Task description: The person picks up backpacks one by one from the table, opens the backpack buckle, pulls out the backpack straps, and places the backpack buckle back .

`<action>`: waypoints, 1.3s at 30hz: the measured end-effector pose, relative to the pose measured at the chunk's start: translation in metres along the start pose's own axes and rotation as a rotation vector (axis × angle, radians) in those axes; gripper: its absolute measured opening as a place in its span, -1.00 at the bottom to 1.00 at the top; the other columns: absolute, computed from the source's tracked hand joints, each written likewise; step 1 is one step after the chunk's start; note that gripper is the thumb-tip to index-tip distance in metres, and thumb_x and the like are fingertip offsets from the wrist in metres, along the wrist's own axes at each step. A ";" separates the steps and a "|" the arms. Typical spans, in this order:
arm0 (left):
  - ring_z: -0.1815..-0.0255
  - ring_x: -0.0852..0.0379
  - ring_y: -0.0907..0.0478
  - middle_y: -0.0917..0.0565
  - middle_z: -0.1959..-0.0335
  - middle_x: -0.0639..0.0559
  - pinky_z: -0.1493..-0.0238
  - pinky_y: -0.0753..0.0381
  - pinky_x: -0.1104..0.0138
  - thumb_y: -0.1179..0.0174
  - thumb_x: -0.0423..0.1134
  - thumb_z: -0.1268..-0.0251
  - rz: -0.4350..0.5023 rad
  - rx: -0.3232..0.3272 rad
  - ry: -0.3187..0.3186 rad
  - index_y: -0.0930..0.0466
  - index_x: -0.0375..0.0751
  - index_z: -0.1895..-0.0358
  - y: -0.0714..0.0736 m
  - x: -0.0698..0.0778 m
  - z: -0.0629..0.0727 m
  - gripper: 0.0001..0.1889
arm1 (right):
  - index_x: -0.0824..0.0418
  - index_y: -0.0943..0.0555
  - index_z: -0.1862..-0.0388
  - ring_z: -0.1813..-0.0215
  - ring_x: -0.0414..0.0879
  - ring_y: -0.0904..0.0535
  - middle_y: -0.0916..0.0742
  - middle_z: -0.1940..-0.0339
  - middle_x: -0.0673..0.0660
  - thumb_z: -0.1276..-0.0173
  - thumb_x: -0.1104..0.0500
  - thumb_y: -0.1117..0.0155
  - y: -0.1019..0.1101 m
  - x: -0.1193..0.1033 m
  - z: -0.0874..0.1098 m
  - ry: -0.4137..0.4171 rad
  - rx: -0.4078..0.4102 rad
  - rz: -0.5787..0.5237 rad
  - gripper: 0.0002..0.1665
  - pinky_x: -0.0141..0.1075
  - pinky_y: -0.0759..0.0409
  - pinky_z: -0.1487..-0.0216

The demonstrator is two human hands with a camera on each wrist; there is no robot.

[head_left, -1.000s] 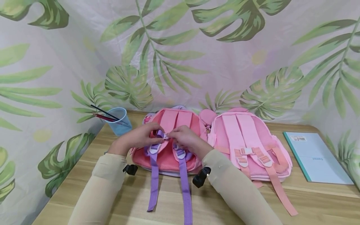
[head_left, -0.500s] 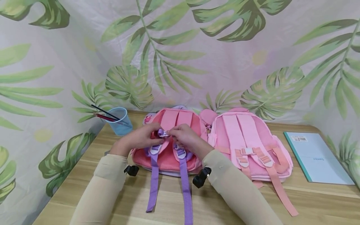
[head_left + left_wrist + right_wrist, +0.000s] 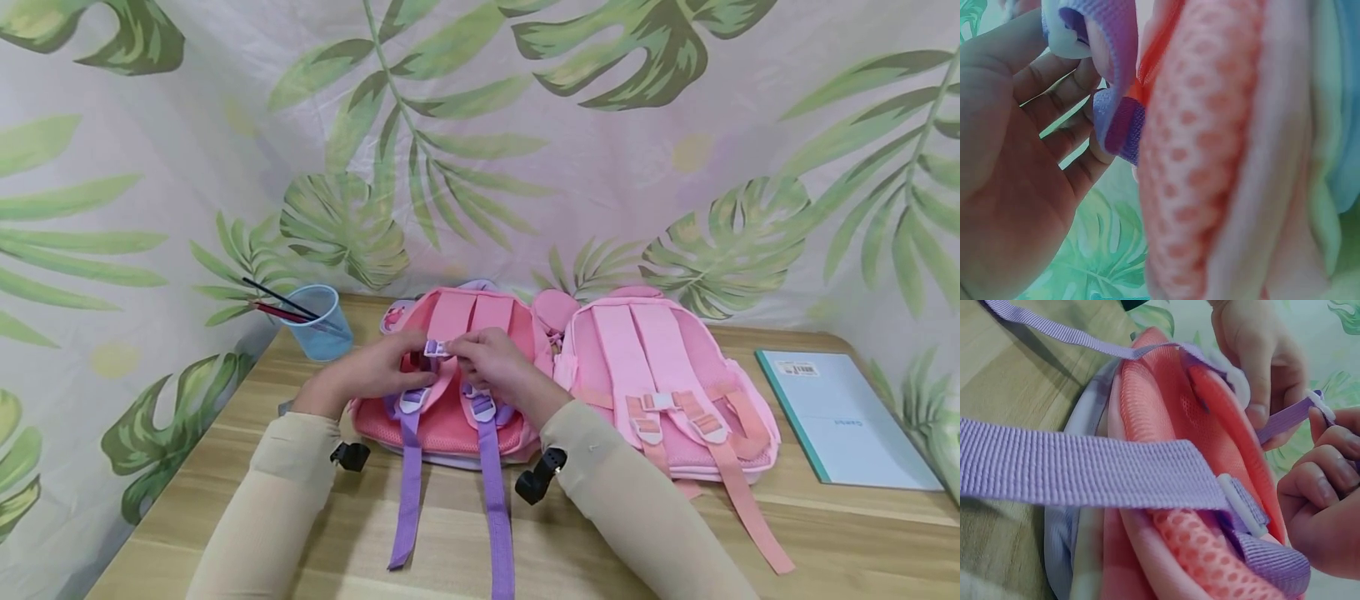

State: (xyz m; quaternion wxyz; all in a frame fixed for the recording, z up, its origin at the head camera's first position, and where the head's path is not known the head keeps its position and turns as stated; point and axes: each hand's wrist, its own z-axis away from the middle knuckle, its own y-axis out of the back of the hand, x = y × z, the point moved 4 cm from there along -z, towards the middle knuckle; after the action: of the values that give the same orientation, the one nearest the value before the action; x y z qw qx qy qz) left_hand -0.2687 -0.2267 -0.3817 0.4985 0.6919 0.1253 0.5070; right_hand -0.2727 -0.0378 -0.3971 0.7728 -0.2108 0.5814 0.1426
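Note:
A coral-pink backpack (image 3: 450,433) lies with its shoulder straps up at the table's middle. Above the straps is a small white buckle (image 3: 436,348) on purple webbing. My left hand (image 3: 371,367) pinches the buckle's left side; in the left wrist view its other fingers reach behind the purple webbing (image 3: 1119,50). My right hand (image 3: 491,362) pinches the right end between thumb and forefinger, the other fingers curled, as the right wrist view shows on the right hand (image 3: 1329,494). Two long purple straps (image 3: 495,508) hang toward the front edge. Fingers partly cover the buckle.
A light-pink backpack (image 3: 675,350) with its white buckle (image 3: 660,403) fastened lies right beside the coral one. A blue notebook (image 3: 855,429) is at the far right. A blue mesh cup (image 3: 322,329) with pencils stands back left. A leaf-patterned curtain (image 3: 480,167) encloses the table.
The buckle has risen slightly and turned, so more of its white face shows between my fingers. Both hands stay nearly in place.

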 end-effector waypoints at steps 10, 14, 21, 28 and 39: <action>0.18 0.08 -0.56 -0.67 0.21 0.06 0.05 -0.63 0.18 -0.45 -0.16 -0.45 0.012 -0.018 -0.007 -0.68 -0.08 0.03 -0.003 -0.002 0.000 -0.81 | 0.31 -0.68 0.16 0.64 -0.24 -0.18 -0.34 0.67 -0.08 -0.68 0.19 -0.19 0.003 -0.001 0.002 0.004 -0.007 -0.020 -0.77 -0.41 -0.12 0.60; 0.18 0.08 -0.55 -0.66 0.18 0.03 0.12 -0.60 0.22 -0.44 -0.14 -0.46 0.049 0.038 0.029 -0.67 -0.08 -0.08 0.002 -0.001 0.004 -0.74 | 0.30 -0.71 0.12 0.63 -0.24 -0.19 -0.35 0.66 -0.09 -0.68 0.15 -0.22 0.005 0.000 0.002 -0.006 -0.008 0.019 -0.76 -0.40 -0.15 0.57; 0.00 0.07 -0.59 -0.72 0.02 0.05 -0.05 -0.59 0.14 -0.36 -0.22 -0.54 0.078 0.153 -0.067 -0.68 -0.07 -0.21 0.010 0.011 0.007 -0.73 | 0.32 -0.75 -0.02 0.62 -0.23 -0.22 -0.37 0.65 -0.08 -0.68 0.10 -0.22 0.009 0.001 0.004 0.000 -0.015 0.102 -0.70 -0.39 -0.17 0.56; 0.07 0.11 -0.55 -0.70 0.11 0.10 0.06 -0.55 0.23 -0.35 -0.27 -0.54 0.069 0.176 -0.111 -0.70 -0.02 -0.09 0.010 0.014 0.007 -0.83 | 0.39 -0.67 -0.06 0.62 -0.19 -0.25 -0.48 0.59 -0.03 -0.70 0.08 -0.20 0.018 0.002 0.008 0.029 -0.085 0.163 -0.65 -0.32 -0.21 0.56; 0.05 0.08 -0.57 -0.72 0.11 0.06 0.04 -0.55 0.25 -0.35 -0.29 -0.53 0.110 0.214 -0.099 -0.70 -0.06 -0.05 0.007 0.008 0.008 -0.85 | 0.43 -0.69 -0.02 0.59 -0.19 -0.43 -0.60 0.57 -0.02 -0.62 0.21 -0.29 0.035 0.007 0.006 0.014 -0.018 0.240 -0.74 -0.34 -0.44 0.54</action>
State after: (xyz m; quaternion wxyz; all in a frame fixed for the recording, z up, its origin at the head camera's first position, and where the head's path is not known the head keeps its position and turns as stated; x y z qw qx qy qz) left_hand -0.2610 -0.2291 -0.3717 0.3990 0.7710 0.1157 0.4826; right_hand -0.2822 -0.0042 -0.4080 0.7442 -0.1475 0.6066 0.2377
